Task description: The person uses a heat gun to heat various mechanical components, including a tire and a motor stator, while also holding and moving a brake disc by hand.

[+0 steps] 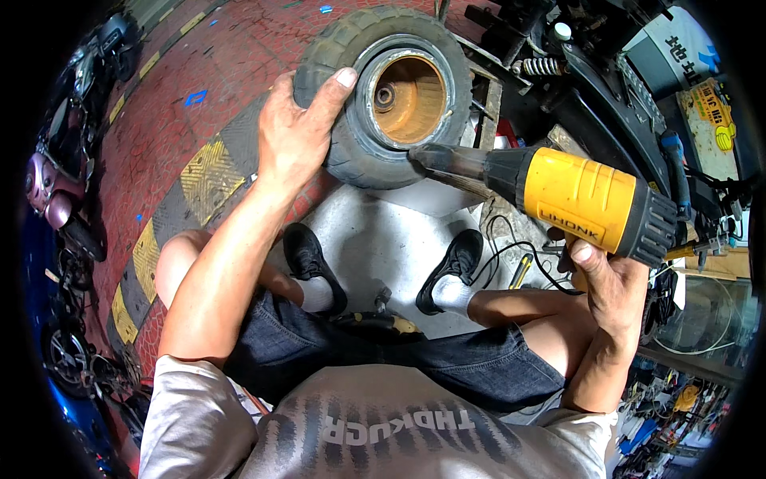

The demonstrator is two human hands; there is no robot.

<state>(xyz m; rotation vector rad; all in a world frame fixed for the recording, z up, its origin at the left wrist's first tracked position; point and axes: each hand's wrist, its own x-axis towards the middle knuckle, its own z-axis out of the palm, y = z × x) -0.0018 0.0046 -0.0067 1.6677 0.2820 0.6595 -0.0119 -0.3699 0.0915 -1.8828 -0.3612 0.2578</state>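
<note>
My left hand (295, 132) grips the left side of a small black wheel with a treaded tyre (335, 60), held upright above my feet. Its hub (423, 100) has a rusty orange inside with a small bearing at the bottom of the bore, ringed by a grey metal rim. My right hand (598, 283) is closed round the handle of a yellow-and-black heat gun (578, 199). The gun points left, its dark nozzle (447, 160) at the lower right of the rim; I cannot tell whether it touches.
Parked scooters (56, 184) line the left, beyond a black-and-yellow kerb (203, 176) and red paving. A wooden pallet (479, 191) and scooter parts (606, 112) stand at the right. A cable (511, 247) and a yellow-handled tool (520, 273) lie by my right foot. Cluttered items (686, 399) fill the lower right.
</note>
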